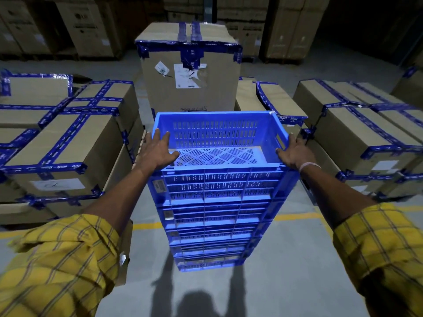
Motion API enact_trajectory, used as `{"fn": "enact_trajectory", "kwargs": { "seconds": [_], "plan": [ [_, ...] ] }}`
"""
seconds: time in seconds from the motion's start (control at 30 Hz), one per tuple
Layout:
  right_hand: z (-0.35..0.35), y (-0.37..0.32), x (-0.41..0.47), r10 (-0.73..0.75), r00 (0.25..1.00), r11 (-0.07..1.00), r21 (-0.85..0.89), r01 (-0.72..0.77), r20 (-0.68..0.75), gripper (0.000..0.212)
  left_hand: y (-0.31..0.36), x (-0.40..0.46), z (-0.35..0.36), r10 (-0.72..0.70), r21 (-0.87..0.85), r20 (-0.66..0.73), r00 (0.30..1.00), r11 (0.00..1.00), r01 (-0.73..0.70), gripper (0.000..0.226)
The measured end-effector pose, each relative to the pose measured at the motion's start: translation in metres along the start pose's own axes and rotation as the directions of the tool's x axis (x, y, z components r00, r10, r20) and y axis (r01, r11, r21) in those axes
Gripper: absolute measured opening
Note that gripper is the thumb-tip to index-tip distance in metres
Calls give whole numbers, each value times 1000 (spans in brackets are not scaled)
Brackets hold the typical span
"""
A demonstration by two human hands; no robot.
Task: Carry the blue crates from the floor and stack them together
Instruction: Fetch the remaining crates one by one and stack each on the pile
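A stack of blue crates (pixel 217 216) stands on the grey floor (pixel 286 282) straight ahead of the person, hemmed in by taped cardboard boxes (pixel 68 143) on the left and right and a tall carton (pixel 190 69) just beyond its far side. The top crate (pixel 215 138) sits open and empty, its long axis running left to right across the view, its slotted base visible.

Both arms reach forward and slightly inward, almost straight, sleeves of a yellow checked shirt pushed up the forearms. The left hand (pixel 158 152) lies over the left rim of the top crate near its near corner, fingers spread and pointing away, thumb hooked inward over the edge. The right hand (pixel 295 154) lies against the right rim beside the handle slot, fingers straight and resting along the outer wall; a pale band circles that wrist. Neither grip curls around the rim; both are flat, spread contacts.

The crate lies squarely between the two hands, each equally close, so it looks seated and being steadied or released.
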State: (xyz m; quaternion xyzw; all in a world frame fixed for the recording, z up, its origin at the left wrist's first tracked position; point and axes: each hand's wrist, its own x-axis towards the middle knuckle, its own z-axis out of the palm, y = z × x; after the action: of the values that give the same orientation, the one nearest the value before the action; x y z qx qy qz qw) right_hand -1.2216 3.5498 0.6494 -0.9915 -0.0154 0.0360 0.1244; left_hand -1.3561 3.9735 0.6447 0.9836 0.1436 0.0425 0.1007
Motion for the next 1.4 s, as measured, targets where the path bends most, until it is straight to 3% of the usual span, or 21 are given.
{"fn": "enact_trajectory", "kwargs": {
  "seconds": [0.17, 0.27, 0.43, 0.6, 0.67, 0.77, 0.9, 1.0, 1.07, 1.17, 1.23, 1.27, 1.4],
  "plan": [
    [-2, -3, -16, -107, 994, 994, 1, 108, -36, 78, -5, -1, 1, 12, -7, -11, 1000, 1000, -12, 90],
    [-5, -2, -20, -181, 983, 979, -89, 183, 33, 79, -8, 4, -2, 6, -55, 33, 999, 998, -4, 95],
    [-13, -5, -18, -161, 974, 977, -112, 179, 158, 84, -19, 6, 0, 40, -55, 122, 992, 998, -34, 106],
    [-10, -4, -21, -133, 981, 983, -109, 149, 140, 86, -13, -2, 2, 128, -13, 40, 991, 992, -128, 94],
    [-7, -3, -19, -136, 984, 984, -100, 147, 112, 87, 4, -11, 2, 293, 21, 24, 956, 956, -293, 90],
    [-4, -5, -16, -128, 988, 987, -89, 135, 83, 88, 60, -31, 14, 489, 6, 119, 864, 870, -493, 86],
    [1, -2, -19, -95, 995, 995, -33, 94, -22, 83, 158, -28, 35, 605, 18, 183, 775, 786, -618, 88],
    [9, 10, -24, 51, 988, 984, 177, -24, -147, 68, 213, -14, 46, 642, -5, 285, 712, 743, -669, 74],
    [19, 20, -31, 156, 966, 883, 467, -42, -207, 48, 238, -3, 53, 628, 23, 359, 691, 734, -679, 67],
    [39, 32, -46, 215, 955, 490, 869, 75, -204, 20, 258, 11, 60, 619, 49, 404, 674, 721, -692, 61],
    [47, 40, -51, 145, 978, 284, 953, 106, -152, 21, 262, 17, 63, 618, 58, 413, 669, 715, -697, 58],
    [48, 44, -53, 96, 992, 197, 978, 66, -86, 31, 263, 18, 63, 621, 64, 416, 665, 709, -702, 56],
    [58, 64, -51, 15, 1000, 53, 999, -5, 4, 45, 264, 20, 64, 636, 88, 401, 659, 689, -719, 33]
  ]
}}
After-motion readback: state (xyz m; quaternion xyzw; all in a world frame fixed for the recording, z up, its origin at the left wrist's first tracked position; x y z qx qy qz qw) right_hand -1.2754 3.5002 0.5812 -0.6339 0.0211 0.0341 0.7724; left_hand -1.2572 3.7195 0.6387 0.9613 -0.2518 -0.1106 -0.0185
